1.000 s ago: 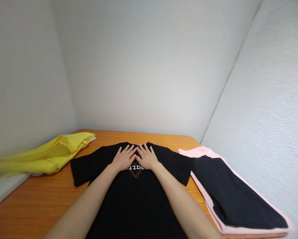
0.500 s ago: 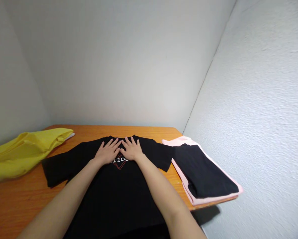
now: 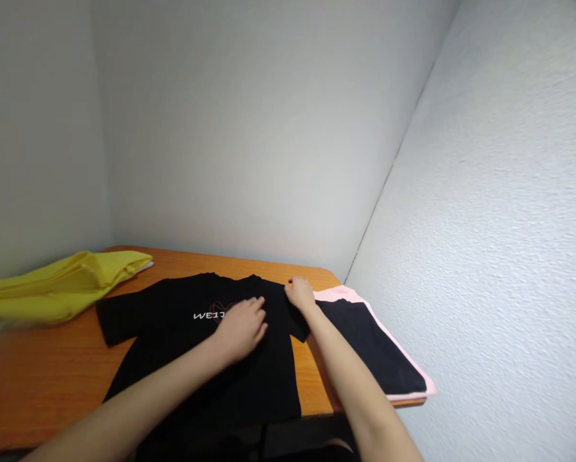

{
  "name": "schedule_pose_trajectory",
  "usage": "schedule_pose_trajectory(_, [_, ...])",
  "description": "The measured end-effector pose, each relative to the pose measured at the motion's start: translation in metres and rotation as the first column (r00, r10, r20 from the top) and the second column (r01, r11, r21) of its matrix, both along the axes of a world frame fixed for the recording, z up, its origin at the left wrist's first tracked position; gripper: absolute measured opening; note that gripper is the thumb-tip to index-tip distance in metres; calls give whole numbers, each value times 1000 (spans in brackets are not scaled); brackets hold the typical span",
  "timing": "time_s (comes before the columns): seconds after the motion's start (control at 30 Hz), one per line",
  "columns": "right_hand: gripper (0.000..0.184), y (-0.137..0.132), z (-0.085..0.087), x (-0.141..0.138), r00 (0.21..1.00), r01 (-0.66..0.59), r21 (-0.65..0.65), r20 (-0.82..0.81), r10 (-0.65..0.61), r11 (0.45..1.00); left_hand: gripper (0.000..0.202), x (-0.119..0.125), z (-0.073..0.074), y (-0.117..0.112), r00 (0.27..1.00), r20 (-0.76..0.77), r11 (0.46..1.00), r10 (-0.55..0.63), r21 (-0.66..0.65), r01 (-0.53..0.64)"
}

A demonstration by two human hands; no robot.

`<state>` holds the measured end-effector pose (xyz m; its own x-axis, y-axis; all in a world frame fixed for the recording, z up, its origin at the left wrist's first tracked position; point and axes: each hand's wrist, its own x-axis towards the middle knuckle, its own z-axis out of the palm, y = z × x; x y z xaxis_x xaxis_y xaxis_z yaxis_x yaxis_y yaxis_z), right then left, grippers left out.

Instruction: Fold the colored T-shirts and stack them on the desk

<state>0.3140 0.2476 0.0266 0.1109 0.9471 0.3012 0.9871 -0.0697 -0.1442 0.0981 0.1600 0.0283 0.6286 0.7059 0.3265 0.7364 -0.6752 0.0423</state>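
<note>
A black T-shirt (image 3: 172, 321) lies spread front up, its collar toward the wall, with white lettering and a red outline on the chest. My left hand (image 3: 242, 327) is over the chest print, covering part of it, fingers loosely stretched and holding nothing. At the shirt's right shoulder, my right hand (image 3: 300, 294) has its fingers curled in at the top of the sleeve, closed on the fabric. The fingertips there are partly hidden.
The wooden table (image 3: 47, 372) meets walls at the back and right. A folded black garment (image 3: 372, 343) rests on a pink one (image 3: 431, 387) at the right edge. Yellow cloth (image 3: 76, 282) is heaped at the left, with something white under it.
Both hands were flat side by side below the collar. My right hand has moved right to the sleeve and closed; my left has come down toward me. The view has shifted slightly.
</note>
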Motion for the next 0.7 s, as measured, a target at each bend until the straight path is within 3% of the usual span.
schedule_pose_trajectory(0.1, [31,-5,-1,30,999,13,-75,41,-10,997,42,29,-10,-73,985,49,979,-164,-115,169])
schedule_pose_trajectory(0.2, [35,-7,-10,34,995,19,-123,98,-6,992,52,43,-22,-115,980,81,961,-181,-197,193])
schedule_pose_trajectory(0.33, [38,-6,-21,20,987,40,-140,162,-17,989,37,42,-27,-123,987,72,956,-145,-246,158])
schedule_pose_trajectory(0.47, [30,-3,-23,15,988,56,-127,151,-36,990,13,32,-28,-125,982,148,967,-118,-208,147])
schedule_pose_trajectory(0.6, [20,2,-8,21,996,50,-117,77,-41,992,8,28,-29,-128,965,258,969,-41,-224,101])
schedule_pose_trajectory(0.7, [16,6,11,26,1000,19,-109,6,-18,994,11,22,-19,-128,915,404,959,-19,-250,130])
